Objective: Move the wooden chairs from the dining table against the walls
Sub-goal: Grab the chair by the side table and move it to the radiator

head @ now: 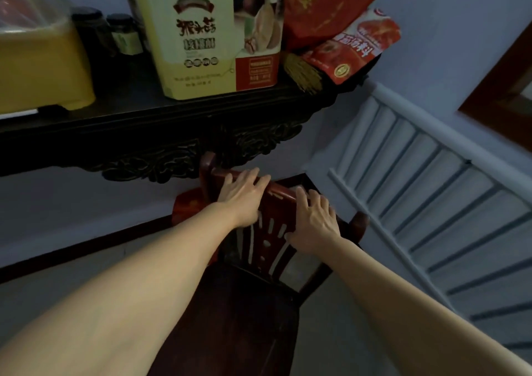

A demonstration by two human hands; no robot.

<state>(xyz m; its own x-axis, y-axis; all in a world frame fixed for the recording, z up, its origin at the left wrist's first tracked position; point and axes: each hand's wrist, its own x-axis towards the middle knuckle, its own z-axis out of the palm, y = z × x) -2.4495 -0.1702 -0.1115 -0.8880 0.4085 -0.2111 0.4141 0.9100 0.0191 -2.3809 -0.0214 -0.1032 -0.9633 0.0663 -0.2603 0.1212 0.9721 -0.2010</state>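
A dark red wooden chair (253, 298) stands below me, its carved backrest turned toward the pale wall (72, 203) and tucked just under a dark carved console table (161, 134). My left hand (243, 194) lies over the left part of the backrest's top rail, fingers curled over it. My right hand (315, 217) holds the rail's right part, thumb on the near side. The chair's seat shows between my forearms; its legs are hidden.
The console holds a yellow box (201, 36), red packets (354, 44), dark jars (106, 36) and a yellow container (43, 67). A white radiator (431, 191) runs along the right wall. A red bag (187, 208) sits behind the chair by the dark skirting.
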